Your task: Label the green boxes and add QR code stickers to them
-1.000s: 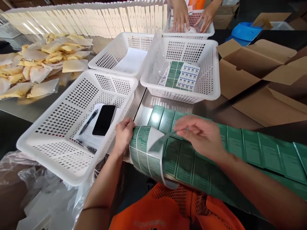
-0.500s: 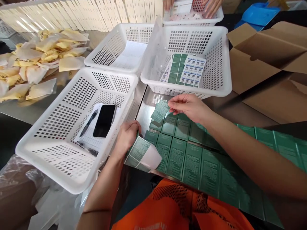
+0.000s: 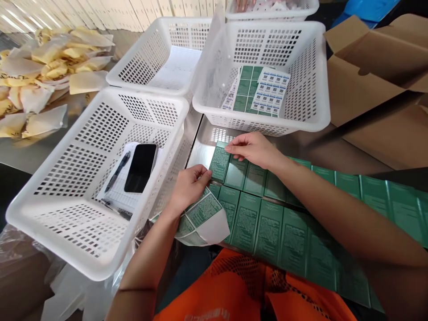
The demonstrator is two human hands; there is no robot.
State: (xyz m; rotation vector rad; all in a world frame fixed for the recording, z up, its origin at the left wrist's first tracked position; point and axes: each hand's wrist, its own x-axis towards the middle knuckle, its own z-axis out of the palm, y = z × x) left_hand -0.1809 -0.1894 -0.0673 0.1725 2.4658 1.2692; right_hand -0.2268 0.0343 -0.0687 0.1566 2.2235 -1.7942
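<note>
A green label [image 3: 220, 161] lies at the top-left corner of the rows of green boxes [image 3: 267, 223] on the table [image 3: 203, 149], on the first box of the upper row. The right hand [image 3: 254, 149] is on it: the fingers are stretched out nearly flat and close together, and the fingertips press the upper edge of the label down. The left hand [image 3: 189, 187] is just beside, at the lower-left corner of the same box. It is half closed; its fingers pinch the curled sheet of labels [image 3: 200, 218], whose white backing bends up below the hand, while a fingertip touches the edge of the box.

As I judge it, the sticking is somewhere in the middle. Many boxes in the two rows already show a green printed face, but I cannot tell for each one if it carries a label, and several labels remain on the sheet.

Further out, a white basket [image 3: 83, 249] on the left holds a black phone [image 3: 141, 168], a pen [image 3: 117, 171] and a paper. Another basket [image 3: 310, 120] behind the boxes contains more sheets of labels [image 3: 259, 91]. Open cardboard boxes [image 3: 377, 84] stand on the right, and yellow-white packets [image 3: 50, 67] are piled at the far left.
</note>
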